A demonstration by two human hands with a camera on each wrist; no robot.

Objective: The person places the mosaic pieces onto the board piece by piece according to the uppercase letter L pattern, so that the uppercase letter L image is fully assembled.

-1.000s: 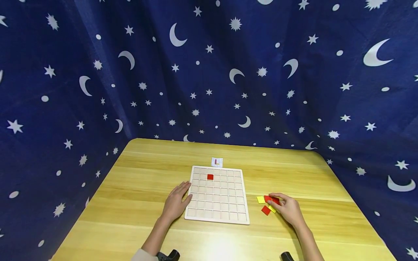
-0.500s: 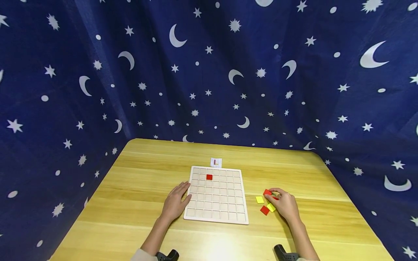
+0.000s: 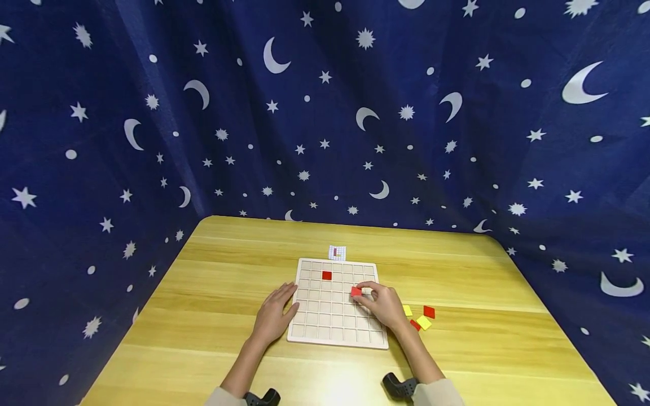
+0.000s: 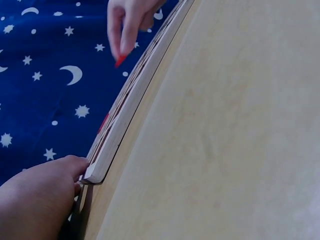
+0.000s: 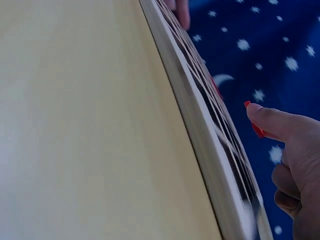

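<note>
A flat red square tile (image 3: 356, 291) is pinched by the right hand (image 3: 383, 305) over the pale wooden grid board (image 3: 337, 332); another red square tile (image 3: 326, 275) is seated in a cell at 11 o'clock. The board's 9 o'clock edge is touched by the left hand (image 3: 272, 316), fingers straight.

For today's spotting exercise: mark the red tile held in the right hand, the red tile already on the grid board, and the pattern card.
held red tile (image 3: 356, 291), head view, its top face
placed red tile (image 3: 327, 275), head view, its centre
pattern card (image 3: 337, 252), head view, its middle

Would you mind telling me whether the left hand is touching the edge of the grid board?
Touching. In the left wrist view the left hand presses its fingertip against the near corner of the grid board; the head view agrees.
</note>
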